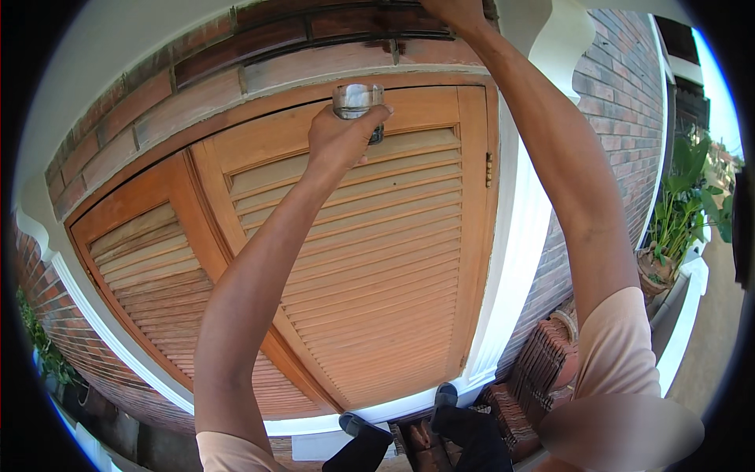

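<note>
My left hand (340,138) is raised in front of the wooden louvered shutters (370,259), with its fingers wrapped round a clear cup-like container (358,101). What is inside it is hard to make out. Higher up, my right hand (456,12) reaches to the brick band (346,22) above the shutters. The picture's top edge cuts that hand off, so its fingers and anything in them are hidden. Some bricks near it look dark and glossy, as if wet, while those further left are paler and duller.
A white moulded frame (515,236) surrounds the shutters. Below, my shoes (366,426) stand close to the white sill. Stacked reddish tiles (543,354) lie at the lower right. A potted plant (654,271) stands beyond the brick wall (621,102). A blurred oval hides part of the lower right.
</note>
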Demonstrator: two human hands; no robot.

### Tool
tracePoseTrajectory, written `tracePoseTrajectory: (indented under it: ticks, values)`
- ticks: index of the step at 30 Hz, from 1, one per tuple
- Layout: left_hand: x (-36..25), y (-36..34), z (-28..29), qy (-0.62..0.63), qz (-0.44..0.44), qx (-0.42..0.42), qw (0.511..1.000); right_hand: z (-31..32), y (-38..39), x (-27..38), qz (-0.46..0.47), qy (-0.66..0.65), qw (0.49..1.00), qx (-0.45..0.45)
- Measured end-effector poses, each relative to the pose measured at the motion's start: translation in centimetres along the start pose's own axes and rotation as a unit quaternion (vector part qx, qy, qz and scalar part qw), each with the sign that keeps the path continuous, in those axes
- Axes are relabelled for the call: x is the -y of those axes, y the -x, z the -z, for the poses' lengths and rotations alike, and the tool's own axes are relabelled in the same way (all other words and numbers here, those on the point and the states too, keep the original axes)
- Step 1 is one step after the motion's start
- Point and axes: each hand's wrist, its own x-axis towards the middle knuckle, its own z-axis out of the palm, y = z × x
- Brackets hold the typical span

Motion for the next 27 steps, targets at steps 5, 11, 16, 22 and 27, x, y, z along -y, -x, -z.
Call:
tracePoseTrajectory:
  ticks: [5, 11, 16, 22, 27]
  values:
    - [0.1, 0.2, 0.2, 0.002, -0.004, -0.004, 1.0, 0.1, 0.4, 0.4, 0.028, 0.022, 0.999, 0.035]
    - [0.0, 0.1, 0.1, -0.005, -0.005, 0.0, 1.0, 0.2, 0.2, 0.0, 0.057, 0.027, 0.998, 0.023]
    - [-0.2, 0.2, 0.1, -0.012, -0.006, 0.007, 1.0, 0.3, 0.1, -0.2, 0.03, 0.015, 0.999, 0.034]
    - [-0.4, 0.5, 0.3, -0.004, -0.009, 0.004, 1.0, 0.1, 0.1, 0.1, 0.012, 0.024, 1.0, 0.009]
    - [-0.1, 0.7, 0.8, -0.009, -0.003, 0.013, 1.0, 1.3, 0.5, 0.3, -0.105, -0.071, 0.99, 0.062]
